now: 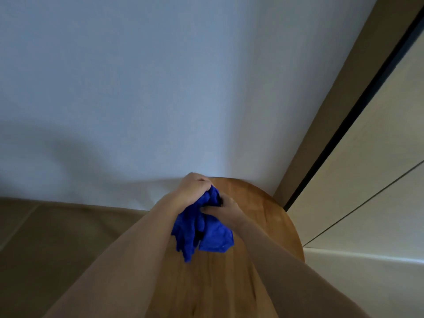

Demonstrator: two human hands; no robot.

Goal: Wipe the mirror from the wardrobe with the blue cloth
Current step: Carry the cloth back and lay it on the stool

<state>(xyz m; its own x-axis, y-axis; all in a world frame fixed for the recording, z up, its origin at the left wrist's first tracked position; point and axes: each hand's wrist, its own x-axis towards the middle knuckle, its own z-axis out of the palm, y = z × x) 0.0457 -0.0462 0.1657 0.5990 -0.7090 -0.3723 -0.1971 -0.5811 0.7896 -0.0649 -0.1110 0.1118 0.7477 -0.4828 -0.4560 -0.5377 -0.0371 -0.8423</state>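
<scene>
A: Both hands on the cloth (202,230)!
B: Yes, left hand (195,189) grips its top, right hand (223,208) pinches the middle, bunched above the round table (275,216).

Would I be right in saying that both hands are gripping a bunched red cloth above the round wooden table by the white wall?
Not quite: the cloth is blue, not red. The head view shows the left hand and the right hand both gripping the bunched blue cloth above the round wooden table by the white wall.
</scene>
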